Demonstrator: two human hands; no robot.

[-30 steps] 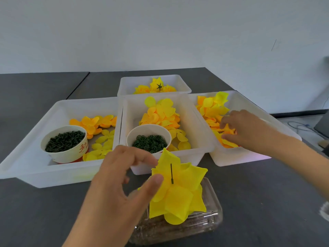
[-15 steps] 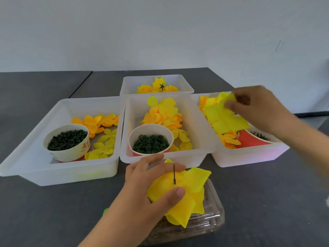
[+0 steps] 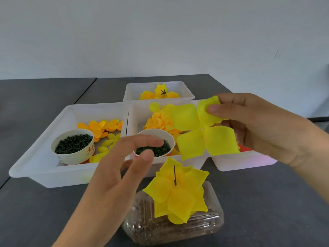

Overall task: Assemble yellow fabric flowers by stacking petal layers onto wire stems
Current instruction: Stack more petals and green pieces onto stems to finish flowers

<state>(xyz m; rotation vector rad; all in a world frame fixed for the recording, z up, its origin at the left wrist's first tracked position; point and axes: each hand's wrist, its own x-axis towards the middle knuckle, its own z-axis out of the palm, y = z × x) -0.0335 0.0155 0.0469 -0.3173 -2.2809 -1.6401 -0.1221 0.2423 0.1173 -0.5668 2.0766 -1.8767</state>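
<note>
Here the right hand (image 3: 263, 125) pinches a four-lobed petal layer (image 3: 201, 131) above the half-built flower (image 3: 178, 191) on its wire stem (image 3: 175, 174). The left hand (image 3: 122, 166), its grip wide and holding nothing, hovers left of that flower. White trays (image 3: 41, 164) stand behind it on the dark surface (image 3: 267, 202), a pale wall beyond.

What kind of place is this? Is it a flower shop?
Probably a craft worktable, not a shop: white bins sorting loose petals, cups of small green parts, and a half-built yellow flower on a wire stem.

Right hand (image 3: 263, 125) lifted four-petal layer (image 3: 201, 131) from bin toward flower; left hand (image 3: 124, 161) released flower (image 3: 178, 191).
</note>
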